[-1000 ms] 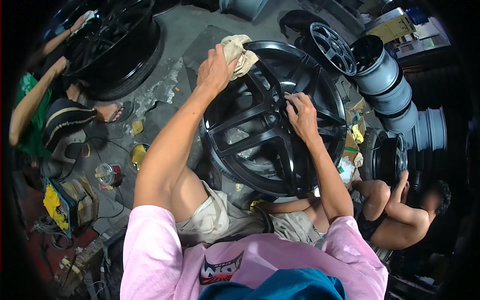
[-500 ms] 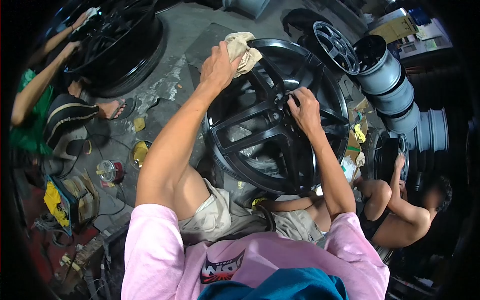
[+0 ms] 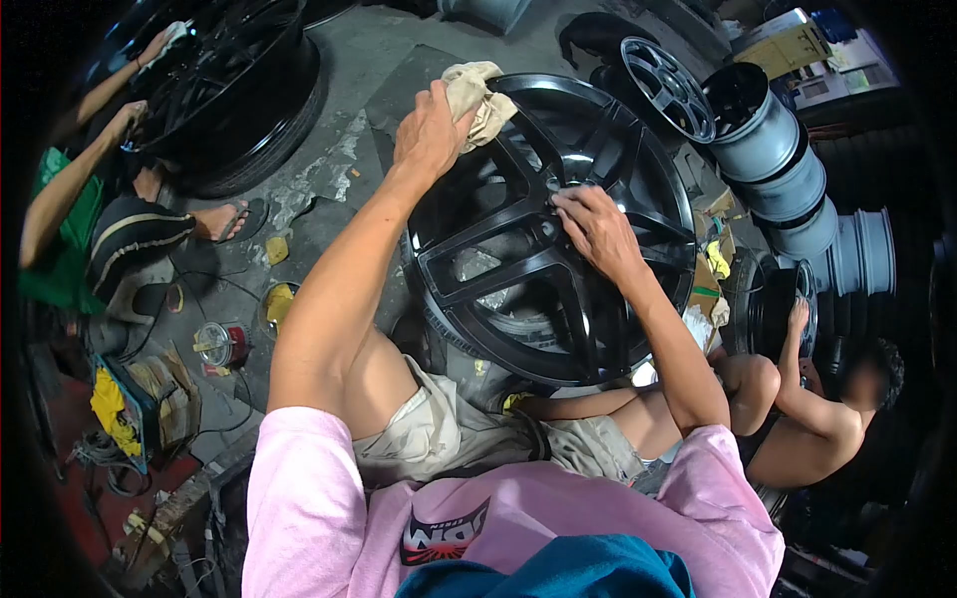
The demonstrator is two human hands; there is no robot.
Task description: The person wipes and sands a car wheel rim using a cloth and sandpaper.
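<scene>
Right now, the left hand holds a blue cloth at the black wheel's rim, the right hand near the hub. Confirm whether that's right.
Not blue: the head view shows a beige cloth. The left hand does hold it at the black wheel's rim, with the right hand near the hub.

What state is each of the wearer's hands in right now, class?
Left hand: closed, holding a beige cloth.
Right hand: fingers bent, near the centre of the black wheel; whether it holds anything cannot be told.

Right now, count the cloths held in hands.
2: a beige cloth in the left hand, at the black wheel, and a white cloth in a co-worker's hand at upper left. Others may be hidden.
</scene>
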